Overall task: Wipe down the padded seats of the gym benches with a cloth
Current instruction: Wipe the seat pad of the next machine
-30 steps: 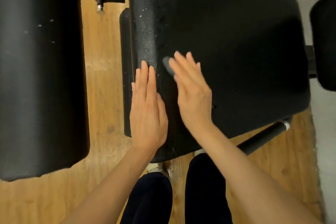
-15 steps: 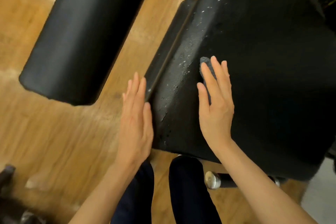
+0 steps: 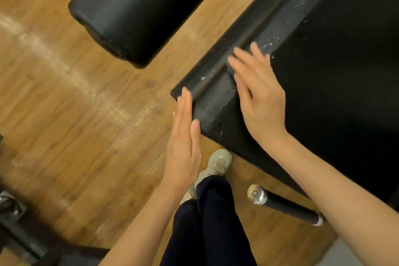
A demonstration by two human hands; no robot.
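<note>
While both hands lie flat, R hand point(image 3: 259, 101) presses black seat pad point(image 3: 334, 67), white-flecked edge; L hand point(image 3: 183, 144) unladen.

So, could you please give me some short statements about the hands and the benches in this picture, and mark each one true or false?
1. The right hand lies with straight fingers on the padded seat. True.
2. The left hand grips a spray bottle. False: it holds nothing; its fingers are straight, beside the corner of the seat.
3. White specks show along the left edge of the seat. True.
4. The floor is grey carpet. False: it is wooden boards.
5. A second black pad lies apart from the seat, with floor between them. True.
6. The cloth is spread in plain sight, apart from both hands. False: at most a blurred grey bit shows under the right fingertips.
</note>
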